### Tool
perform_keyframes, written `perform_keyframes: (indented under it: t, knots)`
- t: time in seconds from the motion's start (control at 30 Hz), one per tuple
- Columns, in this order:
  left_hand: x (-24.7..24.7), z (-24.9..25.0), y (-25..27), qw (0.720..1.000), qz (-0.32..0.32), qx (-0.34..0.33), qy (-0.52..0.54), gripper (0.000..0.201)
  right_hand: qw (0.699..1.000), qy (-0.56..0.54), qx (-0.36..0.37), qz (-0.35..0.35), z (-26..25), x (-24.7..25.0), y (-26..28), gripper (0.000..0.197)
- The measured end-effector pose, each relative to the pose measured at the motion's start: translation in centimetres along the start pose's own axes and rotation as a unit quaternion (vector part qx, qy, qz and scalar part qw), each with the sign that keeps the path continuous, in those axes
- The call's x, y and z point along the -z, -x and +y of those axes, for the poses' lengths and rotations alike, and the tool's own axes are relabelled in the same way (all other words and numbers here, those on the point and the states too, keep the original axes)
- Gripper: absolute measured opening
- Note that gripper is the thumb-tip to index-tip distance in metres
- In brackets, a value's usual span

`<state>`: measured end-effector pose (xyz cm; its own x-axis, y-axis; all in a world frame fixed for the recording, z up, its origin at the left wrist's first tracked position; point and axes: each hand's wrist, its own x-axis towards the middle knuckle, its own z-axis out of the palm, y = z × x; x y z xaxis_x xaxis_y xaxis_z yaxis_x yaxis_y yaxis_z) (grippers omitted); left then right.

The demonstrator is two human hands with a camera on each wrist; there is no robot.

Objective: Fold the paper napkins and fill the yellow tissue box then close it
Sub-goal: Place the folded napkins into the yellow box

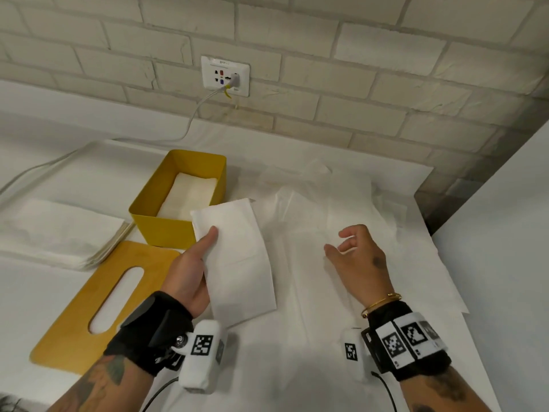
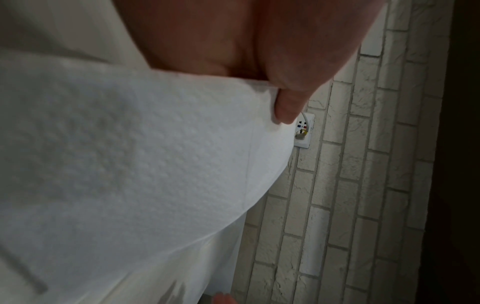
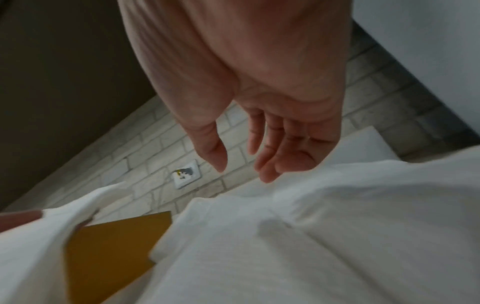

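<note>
Head view: the left hand (image 1: 190, 272) pinches a folded napkin (image 1: 237, 263) thumb-on-top, just right of the open yellow tissue box (image 1: 154, 221), palm turned inward. Further right of the box, the right hand (image 1: 356, 260) hovers palm-down, fingers loosely spread, holding nothing.

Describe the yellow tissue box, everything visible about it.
The yellow tissue box is a rectangular, open-topped container with smooth, thin walls, plastic or metal by its look. It stands upright on the white-covered table, near the brick wall. Folded white napkins lie flat inside, well below the rim. Its lid, a yellow-brown board with an oval slot, lies flat on the table in front of it. The folded napkin held by the left hand overlaps its near right corner in the head view.
</note>
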<state>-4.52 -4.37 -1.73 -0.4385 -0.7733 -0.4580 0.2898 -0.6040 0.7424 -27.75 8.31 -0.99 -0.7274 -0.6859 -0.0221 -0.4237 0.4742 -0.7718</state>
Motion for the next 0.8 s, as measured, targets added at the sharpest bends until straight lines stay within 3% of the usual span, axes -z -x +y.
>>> perform_keyframes:
  t: [0.07,0.13,0.27,0.47,0.63,0.73,0.8]
  knots:
    - [0.3,0.3,0.1,1.000,-0.003,-0.005,0.002,0.039,0.992,0.099,0.024,-0.067,-1.4,-1.2,1.4,0.034]
    - [0.6,0.5,0.2,1.000,-0.003,-0.011,0.005,0.038,0.965,0.225,0.021,-0.133,-2.3,-2.9,2.3,0.043]
    - [1.3,0.9,0.2,1.000,-0.005,-0.016,0.008,0.037,0.925,0.346,0.005,-0.155,-3.0,-4.9,2.4,0.056]
    - [1.2,1.0,0.3,1.000,-0.021,-0.011,0.013,0.035,0.913,0.377,0.002,-0.157,-3.3,-5.7,2.0,0.039]
    - [1.9,1.3,0.4,0.999,-0.036,0.000,0.009,0.034,0.941,0.307,-0.004,-0.142,-2.7,-5.1,2.1,0.010]
    - [2.2,1.3,0.3,0.999,-0.037,0.005,0.010,0.033,0.957,0.266,-0.008,-0.116,-2.8,-4.6,2.4,0.016]
    - [2.3,1.2,0.2,0.999,-0.039,0.009,0.009,0.033,0.955,0.264,-0.022,-0.133,-2.7,-4.8,2.7,0.035]
